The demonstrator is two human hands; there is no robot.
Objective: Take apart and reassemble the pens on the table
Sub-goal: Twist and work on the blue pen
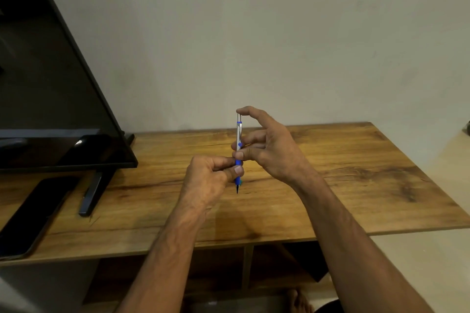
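Progress, as a judgement: the pen (239,140) looked assembled or nearly so, with tip, blue grip section, silver barrel and top end all in line and no loose parts visible on the bench (356,173). Whether this was the start of disassembly or the last of reassembly couldn't be told. No other pens were in view, so how many remained was unknown.

Pen was held in the air above the bench's middle, not touching it. Long axis was near vertical, dark writing tip pointing down at the bench, push-button end up.

Left hand (211,178) was curled, thumb and fingers pinching the blue lower section. Right hand (267,145) pinched the barrel mid-length, index finger arched over with its tip on the top end.
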